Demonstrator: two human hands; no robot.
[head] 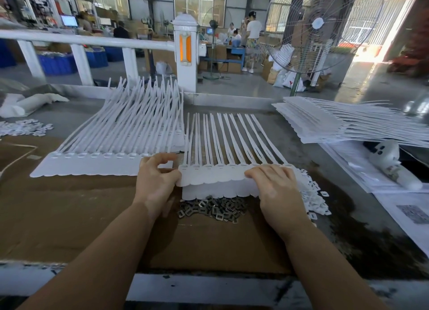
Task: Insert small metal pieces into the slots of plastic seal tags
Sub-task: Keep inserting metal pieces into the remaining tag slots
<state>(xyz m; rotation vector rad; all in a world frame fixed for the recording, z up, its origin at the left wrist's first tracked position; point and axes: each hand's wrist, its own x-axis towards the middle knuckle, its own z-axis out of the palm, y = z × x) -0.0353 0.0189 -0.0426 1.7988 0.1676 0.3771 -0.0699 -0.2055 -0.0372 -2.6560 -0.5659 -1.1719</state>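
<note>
Near edge: the table [209, 284] ends just below the wrists in a scuffed white rim; both forearms cross it.
Far edge: a metal lip runs beyond the fingertips, with a white rail [88, 40] behind it.
Open room: bare cardboard [69, 217] spreads to the left of the left hand and between the two forearms.
Left hand [155, 182]: fingers curled, thumb and fingertips pinching the left end of the tag sheet [216, 182].
Right hand [278, 193]: laid palm down over the sheet's right end, fingers bent onto its top edge.
Tag sheet: a white strip of joined tags, held between the hands atop a small stack, its straps fanning away from them.
Metal pieces [209, 208]: a dark heap on the cardboard between the hands, just nearer than the sheet.
White caps [313, 193]: a loose pile just beyond the right hand.
Left stack [104, 165]: more sheets beside the left hand.
Right stack [336, 124]: sheets well beyond the right hand.
</note>
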